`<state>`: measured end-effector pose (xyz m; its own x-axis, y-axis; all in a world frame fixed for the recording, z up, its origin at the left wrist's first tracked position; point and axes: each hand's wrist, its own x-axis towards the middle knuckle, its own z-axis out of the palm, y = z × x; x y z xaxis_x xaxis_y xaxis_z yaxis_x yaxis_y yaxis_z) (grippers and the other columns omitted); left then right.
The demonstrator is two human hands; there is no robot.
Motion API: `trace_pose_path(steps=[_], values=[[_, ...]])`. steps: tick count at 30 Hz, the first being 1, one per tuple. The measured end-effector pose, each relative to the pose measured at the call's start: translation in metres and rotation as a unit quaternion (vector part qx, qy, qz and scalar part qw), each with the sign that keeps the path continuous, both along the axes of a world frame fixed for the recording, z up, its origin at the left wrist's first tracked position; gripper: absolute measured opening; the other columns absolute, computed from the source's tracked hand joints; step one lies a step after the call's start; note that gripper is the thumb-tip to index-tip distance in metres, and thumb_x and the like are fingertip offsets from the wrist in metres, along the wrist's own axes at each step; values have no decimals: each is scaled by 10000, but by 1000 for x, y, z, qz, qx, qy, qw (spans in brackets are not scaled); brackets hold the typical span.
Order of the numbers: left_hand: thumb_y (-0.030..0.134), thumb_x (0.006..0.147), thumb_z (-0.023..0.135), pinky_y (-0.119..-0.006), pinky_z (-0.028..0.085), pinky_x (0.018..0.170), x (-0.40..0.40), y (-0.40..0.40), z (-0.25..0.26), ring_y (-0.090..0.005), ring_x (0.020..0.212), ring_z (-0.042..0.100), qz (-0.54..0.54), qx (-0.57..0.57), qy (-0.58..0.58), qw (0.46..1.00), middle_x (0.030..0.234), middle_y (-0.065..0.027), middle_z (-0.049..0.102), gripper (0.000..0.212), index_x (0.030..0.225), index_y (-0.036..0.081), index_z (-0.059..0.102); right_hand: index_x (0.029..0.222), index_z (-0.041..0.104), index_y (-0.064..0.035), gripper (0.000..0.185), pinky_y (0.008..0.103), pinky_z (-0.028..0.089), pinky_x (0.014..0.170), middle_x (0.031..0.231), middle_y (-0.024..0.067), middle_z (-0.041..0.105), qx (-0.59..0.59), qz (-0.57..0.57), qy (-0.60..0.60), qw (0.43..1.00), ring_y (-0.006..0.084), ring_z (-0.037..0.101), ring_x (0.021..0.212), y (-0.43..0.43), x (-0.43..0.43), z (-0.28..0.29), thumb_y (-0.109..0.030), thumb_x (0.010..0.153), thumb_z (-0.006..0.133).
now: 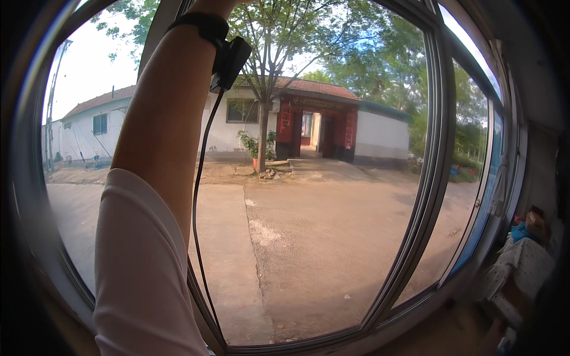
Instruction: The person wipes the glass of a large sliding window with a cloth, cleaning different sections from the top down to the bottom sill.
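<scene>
My left arm (156, 129), in a pale short sleeve (142, 276), reaches up across the left half of the view. A black wristband (200, 26) circles its wrist and bears a small black device (231, 62). A thin black cable (200, 169) hangs from that device down to the window's lower edge. Only the base of my left hand (213, 6) shows at the top edge; its fingers are cut off, so what it touches is hidden. My right hand is out of view. Before me stands a large window with a grey metal frame (438, 147).
Beyond the window lie a paved yard (329, 236), a tree (263, 129) and a white house with a red doorway (327, 127). Indoors at right, a spotted cloth (525, 260) covers something, with a blue bag (519, 231) and a brown box (538, 227) behind it.
</scene>
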<state>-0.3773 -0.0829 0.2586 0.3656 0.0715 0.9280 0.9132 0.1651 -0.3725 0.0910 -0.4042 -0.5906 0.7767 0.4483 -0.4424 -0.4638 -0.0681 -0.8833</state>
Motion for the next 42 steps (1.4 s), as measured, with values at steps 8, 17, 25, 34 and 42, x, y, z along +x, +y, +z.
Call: trace_pose_path(steps=[8,17,25,34,42], values=[[358,941,365,-438,163,1116,9,-9,-3,-307,1362,203,-76,14,63,995,1451,-135,287,550,1394,53,297,1030,545,-18,220,375,464,833,915,72,583,23,-62,18,998,191,558,819,2,-5,0,-204,914,527],[314,964,348,-472,190,1102,14,-15,-133,-372,1346,215,-127,47,214,967,1441,-188,281,496,1401,84,302,1017,564,-40,210,346,467,768,905,67,599,39,67,-6,997,184,573,806,49,83,-44,-210,892,565],[79,810,586,-472,281,1069,52,-50,-273,-313,1291,317,-196,-16,206,959,1337,-140,383,566,1341,110,391,1031,560,-80,217,359,467,776,890,52,621,26,122,-33,992,181,588,804,82,136,-46,-239,885,579],[222,852,595,-457,279,1083,63,-66,-361,-284,1317,288,-101,-248,293,918,1351,-71,391,526,1341,174,406,1027,556,-80,218,379,475,778,909,64,634,-19,153,-25,988,196,607,827,88,174,-45,-232,875,586],[166,946,443,-455,258,1115,48,-49,-220,-289,1353,237,-92,-46,245,964,1443,-113,268,511,1423,184,260,985,572,-51,197,362,497,714,864,84,644,-10,134,-10,991,204,624,782,112,169,-51,-209,868,592]])
